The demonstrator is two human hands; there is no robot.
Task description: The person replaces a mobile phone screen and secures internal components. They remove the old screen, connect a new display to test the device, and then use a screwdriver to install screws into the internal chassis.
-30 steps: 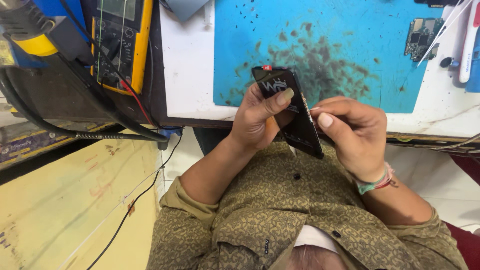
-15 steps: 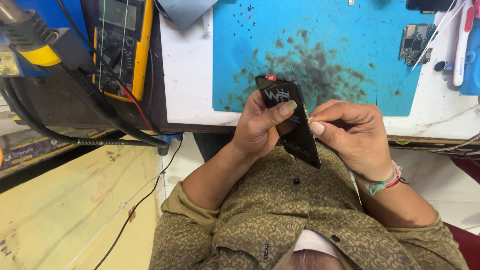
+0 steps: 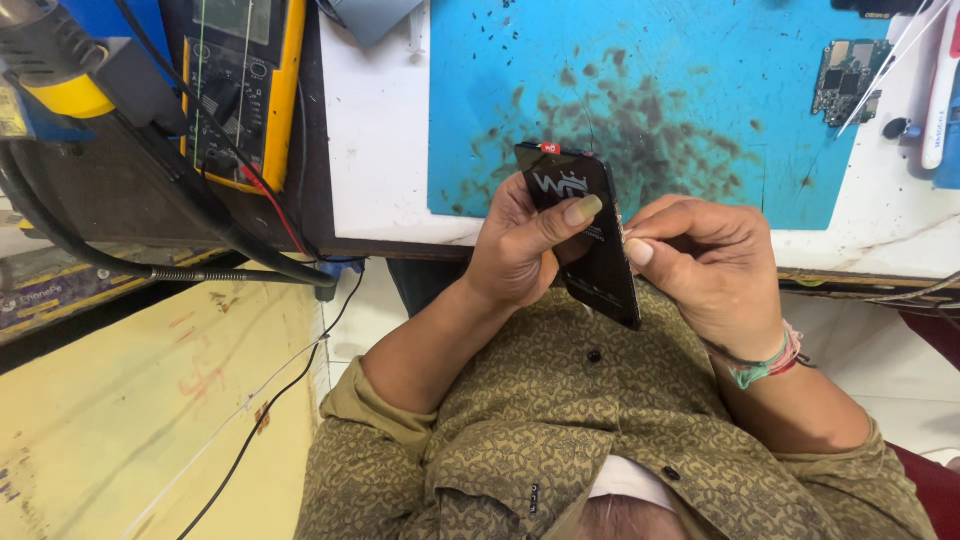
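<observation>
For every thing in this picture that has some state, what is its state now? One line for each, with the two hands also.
Phone: held up off the bench, tilted, dark face toward the camera.
Left hand: gripping the phone, thumb across its face.
Right hand: fingertips pinched at the phone's right edge.
Blue mat: flat on the bench, stained dark in the middle.
Circuit board: lying bare on the mat.
Multimeter: lying on the bench, leads attached.

Multimeter (image 3: 243,90) top left — yellow-cased, grey rectangular screen. Black phone (image 3: 585,232) in hands — small red label at top.
</observation>
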